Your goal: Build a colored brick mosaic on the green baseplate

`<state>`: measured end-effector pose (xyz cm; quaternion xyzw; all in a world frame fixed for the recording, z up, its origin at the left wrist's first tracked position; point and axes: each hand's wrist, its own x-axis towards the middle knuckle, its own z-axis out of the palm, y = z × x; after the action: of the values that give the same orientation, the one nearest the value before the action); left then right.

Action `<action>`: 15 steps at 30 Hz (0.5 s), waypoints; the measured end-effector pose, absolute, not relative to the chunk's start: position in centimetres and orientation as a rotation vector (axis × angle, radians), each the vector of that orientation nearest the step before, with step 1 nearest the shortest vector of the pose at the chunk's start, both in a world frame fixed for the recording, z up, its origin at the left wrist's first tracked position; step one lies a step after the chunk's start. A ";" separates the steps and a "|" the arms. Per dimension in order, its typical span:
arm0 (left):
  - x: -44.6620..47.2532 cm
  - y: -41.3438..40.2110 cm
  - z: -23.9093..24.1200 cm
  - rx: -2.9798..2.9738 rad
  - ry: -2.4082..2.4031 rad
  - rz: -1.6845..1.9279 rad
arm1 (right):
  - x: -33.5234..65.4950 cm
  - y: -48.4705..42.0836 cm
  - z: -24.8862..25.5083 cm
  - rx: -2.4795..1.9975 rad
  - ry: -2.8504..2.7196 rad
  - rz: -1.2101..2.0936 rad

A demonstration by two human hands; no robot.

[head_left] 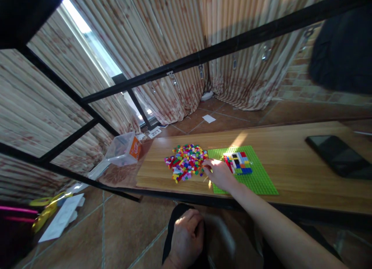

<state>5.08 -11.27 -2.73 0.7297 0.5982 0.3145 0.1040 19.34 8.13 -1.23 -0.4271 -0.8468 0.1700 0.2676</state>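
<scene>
Head view: right hand (219, 174) at the near edge of a brick pile (187, 160).
Its fingers are bent and close together; I cannot tell if a brick is between them. The pile spreads to the left of these fingertips. Beneath and right of this hand lies the green baseplate (263, 184), with joined bricks (240, 163) just beside its knuckles; a black phone (338, 155) lies well to its right. Left hand (187, 234), loosely curled, rests on a knee; its palm is hidden.
</scene>
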 end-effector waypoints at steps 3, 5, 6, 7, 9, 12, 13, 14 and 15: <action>5.1 -11.2 -2.6 2.154 1.764 0.918 | 19.6 7.7 -0.8 -1.177 -2.287 0.481; 5.2 -11.2 -2.6 2.155 1.771 0.915 | 19.7 7.4 -0.7 -1.181 -2.282 0.493; 5.2 -11.2 -2.6 2.155 1.772 0.916 | 19.7 7.2 -0.7 -1.179 -2.279 0.497; 5.2 -11.2 -2.6 2.154 1.769 0.918 | 19.7 7.1 -0.8 -1.175 -2.275 0.498; 5.2 -11.2 -2.5 2.153 1.761 0.919 | 19.6 6.9 -0.8 -1.167 -2.254 0.496; 5.2 -11.2 -2.4 2.140 1.749 0.914 | 19.5 6.7 -0.7 -1.150 -2.183 0.509; 5.2 -11.2 -2.4 2.133 1.748 0.914 | 19.5 6.7 -0.6 -1.146 -2.149 0.519; 5.2 -11.2 -2.4 2.127 1.747 0.916 | 19.5 6.7 -0.5 -1.141 -2.111 0.526; 5.2 -11.2 -2.4 2.122 1.746 0.919 | 19.5 6.7 -0.3 -1.132 -2.072 0.530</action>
<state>5.18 -11.22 -2.39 0.7268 0.5982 0.3149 0.1217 19.52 6.71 -0.34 -0.4377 -0.8012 0.2050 0.3529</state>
